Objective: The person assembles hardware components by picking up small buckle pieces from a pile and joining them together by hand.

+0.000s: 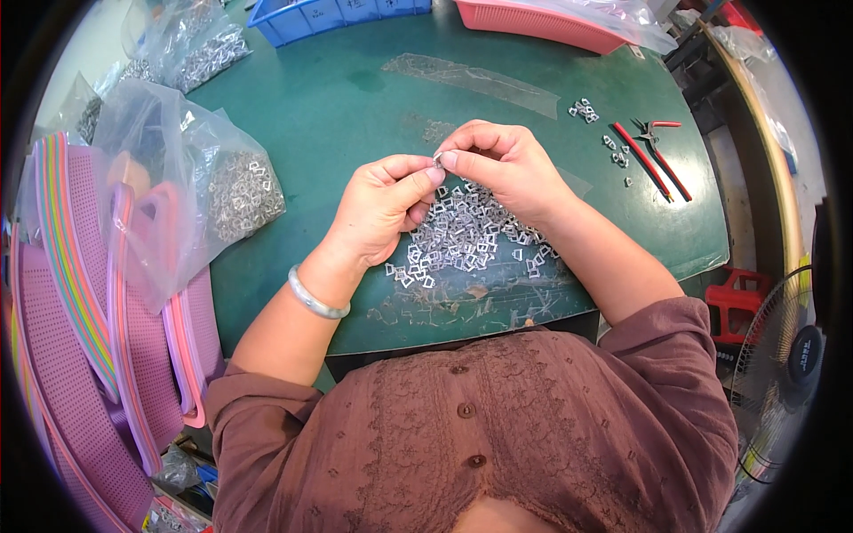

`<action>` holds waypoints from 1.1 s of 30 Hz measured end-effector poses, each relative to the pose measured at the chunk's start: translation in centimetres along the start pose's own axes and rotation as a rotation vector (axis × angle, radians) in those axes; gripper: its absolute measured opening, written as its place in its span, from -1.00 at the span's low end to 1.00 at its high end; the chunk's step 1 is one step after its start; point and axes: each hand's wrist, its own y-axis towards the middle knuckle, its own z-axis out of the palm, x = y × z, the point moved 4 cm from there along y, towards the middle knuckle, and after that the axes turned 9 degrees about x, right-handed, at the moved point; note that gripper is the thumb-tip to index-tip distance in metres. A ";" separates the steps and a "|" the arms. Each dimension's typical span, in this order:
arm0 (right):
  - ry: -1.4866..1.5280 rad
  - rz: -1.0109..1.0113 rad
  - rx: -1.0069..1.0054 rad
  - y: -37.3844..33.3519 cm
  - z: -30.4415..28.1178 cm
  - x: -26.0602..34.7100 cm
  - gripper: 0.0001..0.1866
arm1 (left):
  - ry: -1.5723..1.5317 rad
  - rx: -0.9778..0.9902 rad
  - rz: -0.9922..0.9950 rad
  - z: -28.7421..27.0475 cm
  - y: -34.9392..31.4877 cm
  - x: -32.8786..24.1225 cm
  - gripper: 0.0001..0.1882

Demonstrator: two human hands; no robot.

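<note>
Above the green table point(320, 98) my two hands meet, fingertips pinched together on one small metal buckle point(438, 161). My left hand point(382, 200) grips it between thumb and forefinger, with a pale bangle point(317, 297) on that wrist. My right hand point(511, 169) pinches it from the other side. Fingers cover most of the piece, so its exact shape is hard to see. Just below my hands lies a loose pile of small silver metal buckles point(462, 233), partly hidden by my right hand and forearm.
Pliers with red handles point(653, 155) and several more buckles point(584, 110) lie at the right. A clear bag of metal parts point(244, 191) stands at the left beside purple baskets point(133, 346). Blue point(329, 16) and pink point(542, 25) trays line the far edge; a fan point(773, 373) stands at right.
</note>
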 end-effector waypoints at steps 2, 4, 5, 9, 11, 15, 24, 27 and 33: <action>-0.036 0.002 -0.031 0.0 -0.1 0.2 -0.86 | -0.037 0.008 0.020 -0.1 0.0 -0.1 -0.92; -0.042 0.014 -0.025 -0.1 -0.2 0.2 -0.87 | -0.042 0.020 0.026 -0.1 0.0 -0.2 -0.92; -0.048 0.026 -0.019 -0.1 -0.2 0.2 -0.87 | -0.047 0.032 0.032 -0.1 0.0 -0.2 -0.92; -0.127 0.027 -0.026 -0.1 -0.4 -0.1 -0.88 | -0.061 0.025 0.034 -0.2 0.1 -0.3 -0.92; -0.178 0.086 -0.015 -0.2 -0.3 -0.1 -0.94 | -0.057 0.014 0.037 -0.2 0.0 -0.3 -0.93; -0.231 0.069 -0.010 -0.2 -0.2 0.3 -0.93 | -0.048 0.015 0.045 -0.3 0.0 -0.2 -0.93; -0.359 -0.038 -0.015 -0.1 -0.4 0.4 -0.87 | 0.004 0.024 0.062 -0.5 0.1 -0.3 -0.94; -0.431 -0.095 -0.013 -0.1 -0.3 0.6 -0.88 | -0.017 0.032 0.045 -0.5 0.1 -0.3 -0.93; -0.425 -0.080 0.003 -0.3 -0.2 0.7 -0.91 | -0.005 0.048 0.044 -0.7 0.3 -0.3 -0.92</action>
